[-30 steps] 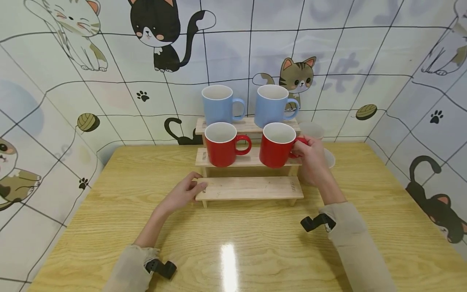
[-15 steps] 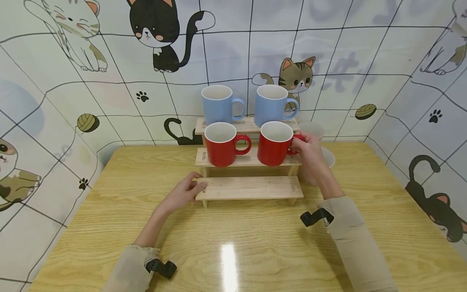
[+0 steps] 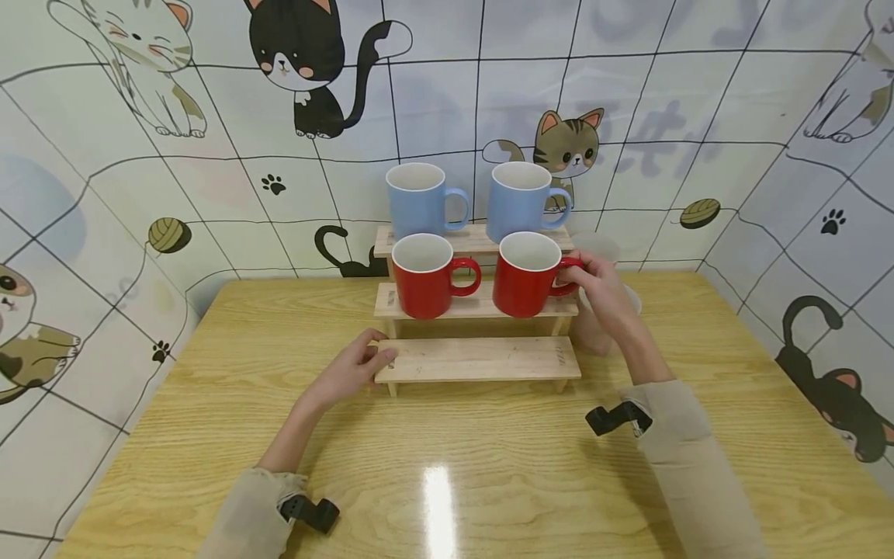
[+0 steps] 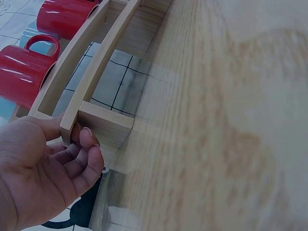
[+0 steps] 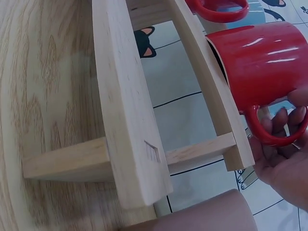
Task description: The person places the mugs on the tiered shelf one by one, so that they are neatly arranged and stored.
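A three-tier wooden rack (image 3: 482, 361) carries two red mugs on its middle tier and two blue mugs on its top tier. The left hand (image 3: 352, 367) pinches the left end of the lowest board, thumb above and fingers curled beneath; the left wrist view shows this hand (image 4: 53, 168) close up. At the right, the right hand (image 3: 606, 293) has its fingers at the handle of the right red mug (image 3: 524, 279). In the right wrist view, the fingers (image 5: 281, 120) curl by that handle, with the mug's base against the board. The left red mug (image 3: 422, 283) stands beside it.
Blue mugs (image 3: 417, 203) stand behind the red ones. Pale cups, including a pinkish one (image 3: 594, 334), are partly hidden behind the right hand; a pinkish cylinder (image 5: 211, 216) shows low in the right wrist view. A cat-patterned cloth (image 3: 447, 101) backs the wooden table (image 3: 349, 466).
The right red mug has shifted slightly left on the middle tier. The right wrist has then swung a little to the right, fingers still at the handle. The left hand has not moved.
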A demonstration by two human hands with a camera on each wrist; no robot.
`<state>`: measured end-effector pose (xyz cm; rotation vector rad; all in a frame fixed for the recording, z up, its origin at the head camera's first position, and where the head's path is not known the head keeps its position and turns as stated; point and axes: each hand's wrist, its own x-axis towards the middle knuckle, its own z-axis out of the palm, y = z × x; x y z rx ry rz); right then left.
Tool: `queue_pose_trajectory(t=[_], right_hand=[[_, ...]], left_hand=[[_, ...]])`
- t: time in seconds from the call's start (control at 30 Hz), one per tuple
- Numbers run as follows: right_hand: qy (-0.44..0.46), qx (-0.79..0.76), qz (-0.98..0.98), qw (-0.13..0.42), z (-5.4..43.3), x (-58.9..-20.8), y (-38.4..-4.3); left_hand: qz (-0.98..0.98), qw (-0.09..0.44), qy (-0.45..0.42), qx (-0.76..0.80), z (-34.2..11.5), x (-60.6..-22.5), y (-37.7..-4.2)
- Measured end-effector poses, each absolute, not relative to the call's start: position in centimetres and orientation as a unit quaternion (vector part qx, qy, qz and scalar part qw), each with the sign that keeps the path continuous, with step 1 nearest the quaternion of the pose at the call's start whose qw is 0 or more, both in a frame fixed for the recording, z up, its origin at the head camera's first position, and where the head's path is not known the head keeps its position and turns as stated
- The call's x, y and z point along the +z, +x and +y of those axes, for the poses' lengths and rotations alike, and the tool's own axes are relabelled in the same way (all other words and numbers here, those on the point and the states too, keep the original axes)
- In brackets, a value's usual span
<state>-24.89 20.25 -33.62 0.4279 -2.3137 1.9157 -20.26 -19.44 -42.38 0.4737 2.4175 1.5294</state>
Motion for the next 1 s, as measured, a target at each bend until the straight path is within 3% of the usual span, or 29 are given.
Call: queue_pose_trajectory(t=[0.23, 0.63, 1.0], right_hand=[[0.142, 0.618, -0.772, 0.049, 21.1, -33.4, -24.5], [0.159, 0.618, -0.765, 0.087, 24.3, -33.5, -23.4], [0.162, 0.599, -0.777, 0.105, 27.7, -34.1, -20.9]], left_hand=[[0.827, 0.119, 0.156, 0.526, -19.3, -42.2, -20.3], [0.833, 0.117, 0.154, 0.518, -19.3, -42.2, -20.2], [0.829, 0.118, 0.159, 0.522, -19.3, -42.5, -20.2]])
